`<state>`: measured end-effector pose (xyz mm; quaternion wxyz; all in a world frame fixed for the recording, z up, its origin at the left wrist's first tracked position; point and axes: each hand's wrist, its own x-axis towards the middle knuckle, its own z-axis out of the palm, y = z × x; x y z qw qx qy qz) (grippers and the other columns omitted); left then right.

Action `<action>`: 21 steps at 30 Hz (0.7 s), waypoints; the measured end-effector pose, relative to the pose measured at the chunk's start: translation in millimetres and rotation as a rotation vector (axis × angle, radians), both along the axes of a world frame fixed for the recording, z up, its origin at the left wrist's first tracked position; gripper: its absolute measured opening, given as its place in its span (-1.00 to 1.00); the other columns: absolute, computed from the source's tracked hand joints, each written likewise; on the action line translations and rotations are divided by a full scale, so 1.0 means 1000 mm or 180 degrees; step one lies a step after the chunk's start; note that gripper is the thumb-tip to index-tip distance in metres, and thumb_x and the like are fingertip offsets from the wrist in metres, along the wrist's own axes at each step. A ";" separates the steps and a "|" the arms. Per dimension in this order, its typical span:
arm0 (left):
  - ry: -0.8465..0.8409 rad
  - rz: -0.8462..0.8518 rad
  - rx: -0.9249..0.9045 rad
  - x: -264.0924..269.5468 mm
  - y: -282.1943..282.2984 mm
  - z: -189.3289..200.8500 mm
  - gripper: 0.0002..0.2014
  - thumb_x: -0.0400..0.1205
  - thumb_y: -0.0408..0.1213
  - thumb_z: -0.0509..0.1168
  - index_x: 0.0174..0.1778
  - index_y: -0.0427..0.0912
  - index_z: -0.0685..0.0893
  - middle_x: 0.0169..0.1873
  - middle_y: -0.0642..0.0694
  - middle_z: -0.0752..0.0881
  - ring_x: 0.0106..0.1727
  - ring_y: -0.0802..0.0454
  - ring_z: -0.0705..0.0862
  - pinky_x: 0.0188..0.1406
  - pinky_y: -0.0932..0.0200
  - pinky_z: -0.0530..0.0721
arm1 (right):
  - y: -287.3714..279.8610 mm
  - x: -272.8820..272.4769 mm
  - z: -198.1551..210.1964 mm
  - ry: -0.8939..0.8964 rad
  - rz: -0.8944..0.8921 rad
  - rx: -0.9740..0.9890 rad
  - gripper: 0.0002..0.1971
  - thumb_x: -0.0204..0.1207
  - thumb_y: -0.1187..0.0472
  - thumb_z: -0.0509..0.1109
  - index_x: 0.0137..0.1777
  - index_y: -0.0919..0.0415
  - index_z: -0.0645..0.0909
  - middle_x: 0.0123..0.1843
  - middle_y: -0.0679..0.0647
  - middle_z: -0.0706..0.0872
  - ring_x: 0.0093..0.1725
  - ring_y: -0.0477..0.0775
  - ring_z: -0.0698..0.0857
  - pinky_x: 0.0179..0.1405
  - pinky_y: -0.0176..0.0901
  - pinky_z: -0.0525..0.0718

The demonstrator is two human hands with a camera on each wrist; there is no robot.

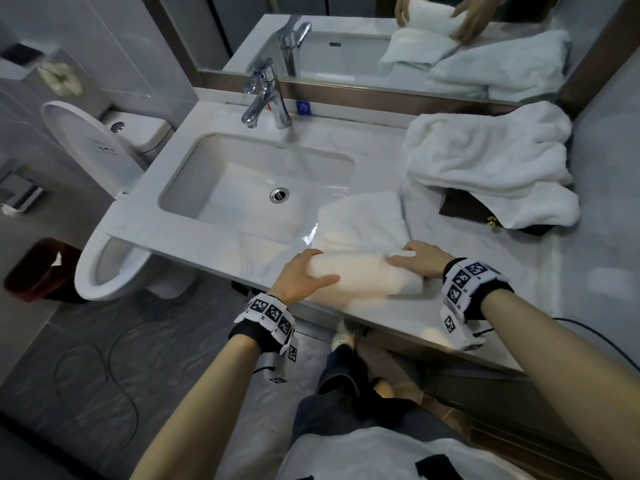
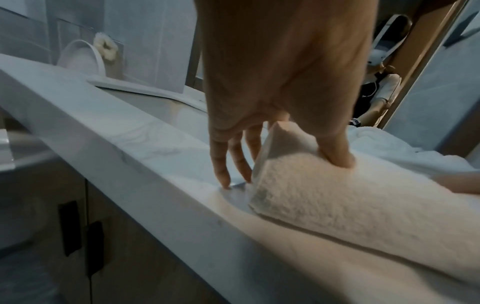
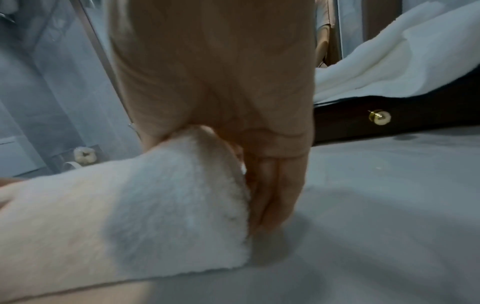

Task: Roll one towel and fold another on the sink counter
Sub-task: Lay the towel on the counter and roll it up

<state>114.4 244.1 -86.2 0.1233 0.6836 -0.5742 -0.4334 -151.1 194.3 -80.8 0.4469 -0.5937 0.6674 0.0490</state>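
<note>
Head cam gives the whole layout: a half-rolled towel (image 1: 363, 268) sits at the front edge of the marble counter (image 1: 467, 237), its flat tail running back toward the sink basin (image 1: 256, 181), and a second towel (image 1: 491, 161) lies crumpled over a dark box (image 1: 464, 206) at the back right. The wrist cams show the grip. The left hand (image 1: 304, 275) cups the roll's left end, thumb dug into fluffy terry. The right hand (image 1: 420, 259) grips the other end, fingers (image 3: 272, 185) curled round it.
</note>
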 end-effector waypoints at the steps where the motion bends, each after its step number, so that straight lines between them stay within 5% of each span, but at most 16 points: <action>1: -0.0009 0.0088 -0.0021 0.000 0.000 -0.001 -0.35 0.46 0.09 0.46 0.42 -0.03 0.45 0.29 -0.05 0.58 0.28 -0.02 0.56 0.20 0.17 0.52 | -0.001 0.002 0.000 0.0063 -0.0100 0.0004 -0.32 0.43 -0.31 0.31 0.40 0.15 0.43 0.43 0.17 0.54 0.34 0.24 0.55 0.17 -0.05 0.49; 5: -0.0248 0.0369 0.0024 -0.009 -0.010 -0.001 -0.37 0.48 0.15 0.40 0.39 -0.12 0.50 0.30 -0.11 0.62 0.33 -0.08 0.55 0.20 0.14 0.52 | 0.001 0.008 0.009 0.0577 0.0291 -0.0948 -0.50 0.45 -0.23 0.34 0.23 0.10 0.50 0.32 0.14 0.53 0.33 0.24 0.51 0.17 0.04 0.49; 8: -0.0357 0.0453 0.0160 -0.014 -0.018 -0.003 -0.35 0.49 0.15 0.39 0.39 -0.17 0.49 0.34 -0.15 0.59 0.41 -0.13 0.49 0.32 0.06 0.50 | 0.007 0.009 0.017 0.0056 0.1011 -0.1605 -0.63 0.47 -0.15 0.38 0.10 0.10 0.57 0.15 0.00 0.56 0.20 0.10 0.58 -0.01 -0.07 0.49; 11: -0.0273 0.0678 0.0241 -0.016 -0.022 -0.006 -0.32 0.46 0.15 0.42 0.39 -0.20 0.49 0.34 -0.22 0.55 0.40 -0.16 0.49 0.39 -0.07 0.51 | 0.016 0.008 0.020 0.0202 0.1558 -0.1359 -0.30 0.24 -0.29 0.51 0.28 0.09 0.45 0.23 -0.10 0.50 0.15 0.01 0.56 0.04 -0.11 0.47; 14: -0.0073 0.0865 0.0108 -0.020 -0.020 -0.007 -0.32 0.45 0.08 0.45 0.41 -0.15 0.45 0.32 -0.21 0.56 0.34 -0.16 0.55 0.31 0.03 0.55 | 0.018 0.011 0.016 0.0511 0.1652 -0.1464 -0.31 0.24 -0.13 0.55 0.31 0.14 0.42 0.28 0.04 0.57 0.15 0.14 0.59 -0.01 -0.10 0.44; 18: 0.0203 0.0857 -0.0006 -0.025 -0.021 -0.006 -0.33 0.48 0.05 0.44 0.47 -0.06 0.39 0.31 -0.17 0.59 0.32 -0.14 0.57 0.22 0.11 0.54 | 0.018 0.014 0.015 0.0792 0.1580 -0.1047 -0.42 0.19 -0.27 0.47 0.10 0.07 0.52 0.00 0.04 0.68 -0.15 0.09 0.59 -0.23 -0.13 0.45; 21: 0.0209 0.0466 0.0008 -0.035 -0.028 -0.003 -0.38 0.50 0.07 0.42 0.43 -0.07 0.45 0.32 -0.13 0.59 0.27 -0.05 0.56 0.13 0.19 0.48 | 0.020 0.007 0.013 0.0778 0.1500 -0.0478 -0.53 0.17 -0.33 0.45 -0.26 0.05 0.45 -0.23 -0.02 0.58 -0.29 0.02 0.53 -0.37 -0.13 0.43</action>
